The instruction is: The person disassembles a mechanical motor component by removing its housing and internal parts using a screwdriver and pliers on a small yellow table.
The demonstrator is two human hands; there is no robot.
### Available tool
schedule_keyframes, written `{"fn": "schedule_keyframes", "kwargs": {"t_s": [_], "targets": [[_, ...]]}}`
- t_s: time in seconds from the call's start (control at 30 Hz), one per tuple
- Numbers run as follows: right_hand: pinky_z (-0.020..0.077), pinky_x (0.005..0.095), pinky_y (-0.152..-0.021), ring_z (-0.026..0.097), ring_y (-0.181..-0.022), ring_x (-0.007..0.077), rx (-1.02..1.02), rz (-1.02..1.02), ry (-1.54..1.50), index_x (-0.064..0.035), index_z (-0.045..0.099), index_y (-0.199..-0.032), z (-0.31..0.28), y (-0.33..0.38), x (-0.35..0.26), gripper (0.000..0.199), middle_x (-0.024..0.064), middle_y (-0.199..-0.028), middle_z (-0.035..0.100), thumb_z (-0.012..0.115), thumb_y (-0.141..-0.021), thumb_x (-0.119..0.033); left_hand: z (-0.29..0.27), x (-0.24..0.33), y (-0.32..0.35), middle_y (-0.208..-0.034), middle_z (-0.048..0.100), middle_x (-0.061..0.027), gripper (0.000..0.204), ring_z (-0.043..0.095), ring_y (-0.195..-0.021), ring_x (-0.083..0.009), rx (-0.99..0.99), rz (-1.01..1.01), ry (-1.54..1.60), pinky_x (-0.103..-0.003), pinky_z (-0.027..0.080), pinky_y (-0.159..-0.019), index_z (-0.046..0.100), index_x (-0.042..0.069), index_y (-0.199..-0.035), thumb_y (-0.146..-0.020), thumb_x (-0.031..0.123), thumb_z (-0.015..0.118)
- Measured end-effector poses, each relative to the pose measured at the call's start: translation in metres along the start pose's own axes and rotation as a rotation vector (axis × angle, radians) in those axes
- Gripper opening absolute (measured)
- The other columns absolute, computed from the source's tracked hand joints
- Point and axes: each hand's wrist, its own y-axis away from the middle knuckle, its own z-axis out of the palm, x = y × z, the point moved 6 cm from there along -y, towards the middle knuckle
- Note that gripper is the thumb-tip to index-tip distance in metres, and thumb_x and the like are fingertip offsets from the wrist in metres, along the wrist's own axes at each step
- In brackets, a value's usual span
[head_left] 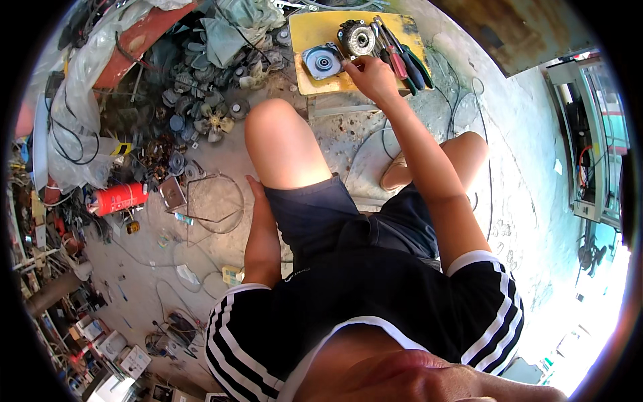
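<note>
My right hand reaches over a low yellow-topped table, its fingers pinched together at the edge of a square metal motor end cover with a round hub in the middle. What the fingertips hold, if anything, is too small to make out. Just beyond them sits a round motor body with a pale ring of windings. Beside it, close to my knuckles, lie several hand tools, some with red and some with dark handles. My left hand rests against the side of my left thigh, its fingers mostly hidden.
Fan parts and motor housings lie heaped on the floor left of the table, with a propeller-like fan. A red cylinder and a wire ring guard lie nearer. Cables trail on the right, before an open-fronted cabinet.
</note>
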Motion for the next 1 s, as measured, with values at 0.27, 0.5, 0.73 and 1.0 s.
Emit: {"fn": "schedule_keyframes", "kwargs": {"t_s": [0.27, 0.5, 0.73, 1.0], "targets": [[0.055, 0.0402, -0.08, 0.07, -0.081, 0.0325, -0.014, 0.021, -0.114, -0.0064, 0.075, -0.086, 0.021, -0.02, 0.017, 0.034, 0.0185, -0.083, 0.072, 0.066, -0.079, -0.038, 0.185, 0.203, 0.104, -0.137, 0.054, -0.0112, 0.062, 0.055, -0.119, -0.0229, 0.086, 0.723, -0.53, -0.037, 0.041, -0.097, 0.047, 0.006, -0.138, -0.097, 0.052, 0.051], [0.0505, 0.022, -0.057, 0.064, -0.064, 0.0083, -0.236, 0.201, -0.866, 0.0011, 0.071, -0.086, 0.018, 0.013, -0.015, 0.022, 0.0054, -0.076, 0.071, 0.068, -0.086, -0.021, 0.375, 0.193, 0.199, -0.142, 0.048, -0.0167, 0.083, 0.046, -0.132, -0.0273, -0.414, 0.653, -0.958, -0.044, 0.029, -0.111, 0.035, 0.002, -0.146, -0.093, 0.065, 0.046], [0.0436, 0.0168, -0.057, 0.054, -0.066, 0.0014, -0.287, 0.137, -0.974, -0.0069, 0.068, -0.094, -0.039, 0.016, -0.039, 0.019, -0.0026, -0.08, 0.066, 0.067, -0.092, -0.026, 0.468, 0.129, 0.179, -0.126, 0.061, -0.0052, 0.075, 0.058, -0.113, -0.0208, -0.832, 0.13, -0.749, -0.045, 0.044, -0.094, 0.052, 0.013, -0.132, -0.088, 0.073, 0.047], [0.0524, 0.0357, -0.067, 0.069, -0.076, 0.0197, 0.122, -0.158, 0.035, -0.0061, 0.07, -0.102, -0.131, -0.053, 0.034, 0.038, 0.0085, -0.083, 0.072, 0.058, -0.094, -0.041, 0.509, 0.117, 0.16, -0.129, 0.06, -0.015, 0.085, 0.055, -0.121, -0.0357, -1.025, -0.078, -0.382, -0.057, 0.043, -0.101, 0.054, 0.006, -0.131, -0.082, 0.075, 0.051]]}}
